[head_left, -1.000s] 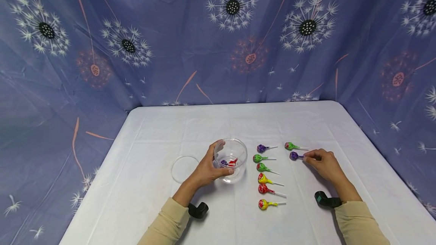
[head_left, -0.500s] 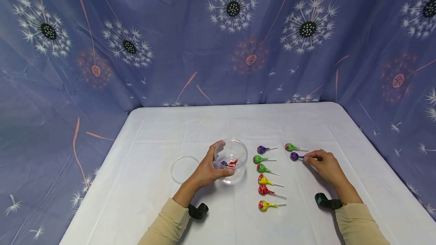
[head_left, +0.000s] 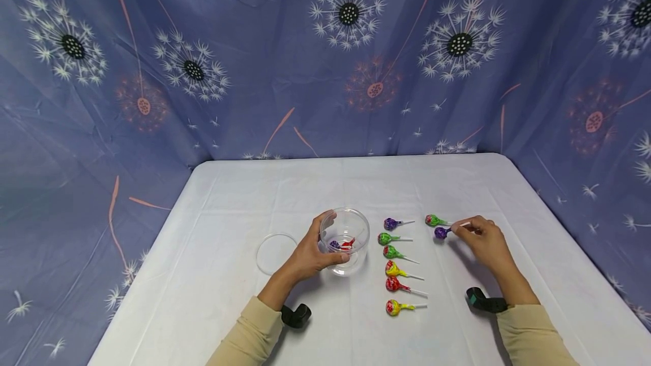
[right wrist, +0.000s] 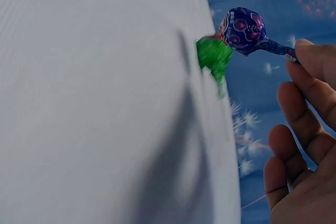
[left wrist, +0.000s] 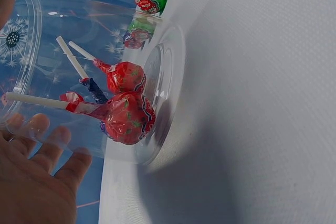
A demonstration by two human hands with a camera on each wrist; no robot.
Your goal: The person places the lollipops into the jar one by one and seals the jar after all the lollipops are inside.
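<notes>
My left hand (head_left: 305, 254) grips a clear plastic jar (head_left: 359, 260) round its side. Inside the jar lie two red lollipops (left wrist: 130, 118) and a purple-wrapped one (left wrist: 95, 92), partly hidden behind them in the left wrist view. Thumb and forefinger of my right hand (head_left: 484, 243) pinch a purple lollipop (head_left: 441, 233) by its stick. It hangs just above the table, and the right wrist view shows its round head (right wrist: 244, 30) pointing away from the fingers. A green lollipop (head_left: 434, 219) lies right behind it on the cloth.
Between the hands runs a column of lollipops: purple (head_left: 390, 223), two green (head_left: 390, 251), yellow (head_left: 391, 268), red (head_left: 392, 284) and yellow (head_left: 393, 307). A clear round lid (head_left: 276, 234) lies left of the jar. White cloth covers the table (head_left: 244, 185); a patterned curtain (head_left: 285, 72) hangs behind.
My right hand has risen slightly, lifting the purple lollipop off the cloth. The left hand and the jar have stayed in place.
</notes>
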